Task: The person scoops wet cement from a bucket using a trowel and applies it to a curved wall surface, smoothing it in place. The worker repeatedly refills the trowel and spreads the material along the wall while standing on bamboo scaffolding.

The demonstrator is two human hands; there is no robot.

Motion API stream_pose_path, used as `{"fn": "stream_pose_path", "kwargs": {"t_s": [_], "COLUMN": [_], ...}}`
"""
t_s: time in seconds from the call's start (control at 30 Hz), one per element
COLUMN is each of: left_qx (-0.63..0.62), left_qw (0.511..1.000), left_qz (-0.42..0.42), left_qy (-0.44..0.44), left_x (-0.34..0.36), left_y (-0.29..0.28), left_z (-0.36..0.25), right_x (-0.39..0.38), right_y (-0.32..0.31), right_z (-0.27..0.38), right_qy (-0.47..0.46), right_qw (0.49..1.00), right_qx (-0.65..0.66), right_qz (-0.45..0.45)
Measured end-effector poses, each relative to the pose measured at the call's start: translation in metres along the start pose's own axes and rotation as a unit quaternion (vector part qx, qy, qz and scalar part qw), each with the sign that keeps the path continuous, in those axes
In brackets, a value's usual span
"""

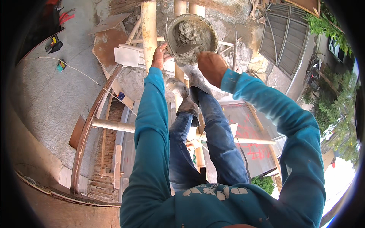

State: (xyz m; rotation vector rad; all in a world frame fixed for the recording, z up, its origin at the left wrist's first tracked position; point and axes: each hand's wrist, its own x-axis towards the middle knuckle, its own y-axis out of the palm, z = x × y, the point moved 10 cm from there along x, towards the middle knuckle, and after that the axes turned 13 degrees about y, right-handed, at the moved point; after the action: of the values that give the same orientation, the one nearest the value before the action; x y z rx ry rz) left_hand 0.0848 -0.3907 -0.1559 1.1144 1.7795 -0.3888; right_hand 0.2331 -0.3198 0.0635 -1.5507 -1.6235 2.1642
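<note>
A round bucket (170,38) of wet grey mortar (192,33) is in front of me at the top middle, its rim smeared with cement. My left hand (160,57) is closed on the bucket's near left side. At the near right rim my right hand (211,67) makes a fist. What it grips, if anything, is hidden by the fingers and the mortar. Just below the bucket are my mortar-covered boots (179,88), among pale poles (148,26).
Below on the left, a curved brown beam (88,133) borders a grey concrete surface (49,98); a thin cord (81,70) crosses it. A round crosspiece (114,125) lies left of my legs. Metal sheeting (284,36) and plants (334,110) are at right.
</note>
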Motion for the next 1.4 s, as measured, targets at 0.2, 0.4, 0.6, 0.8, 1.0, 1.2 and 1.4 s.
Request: {"fn": "stream_pose_path", "kwargs": {"t_s": [0.2, 0.4, 0.6, 0.8, 1.0, 1.2, 1.4], "left_qx": [0.191, 0.18, 0.212, 0.135, 0.214, 0.245, 0.317], "left_qw": [0.976, 0.979, 0.976, 0.973, 0.956, 0.944, 0.898], "left_qz": [0.1, 0.083, 0.045, -0.034, -0.076, -0.106, -0.148], "left_qy": [0.038, -0.053, -0.016, 0.183, 0.185, 0.191, 0.267], "left_x": [0.026, 0.068, 0.001, -0.022, -0.102, -0.239, -0.364], "left_y": [0.023, 0.027, 0.073, 0.091, 0.097, 0.096, 0.108], "left_z": [-0.019, 0.021, 0.001, 0.02, -0.024, -0.079, -0.185], "right_x": [-0.002, 0.072, -0.043, -0.145, -0.189, -0.193, -0.221], "right_y": [-0.084, 0.035, 0.067, 0.079, 0.074, 0.015, -0.092], "right_z": [-0.107, -0.072, -0.064, -0.134, -0.186, -0.169, -0.049], "right_qy": [0.071, 0.148, 0.159, 0.282, 0.326, 0.277, 0.175], "right_qw": [0.994, 0.984, 0.954, 0.898, 0.892, 0.926, 0.881], "right_qx": [0.061, 0.092, 0.244, 0.337, 0.311, 0.25, 0.44], "right_qz": [-0.058, -0.033, 0.076, -0.015, -0.043, -0.05, -0.029]}}
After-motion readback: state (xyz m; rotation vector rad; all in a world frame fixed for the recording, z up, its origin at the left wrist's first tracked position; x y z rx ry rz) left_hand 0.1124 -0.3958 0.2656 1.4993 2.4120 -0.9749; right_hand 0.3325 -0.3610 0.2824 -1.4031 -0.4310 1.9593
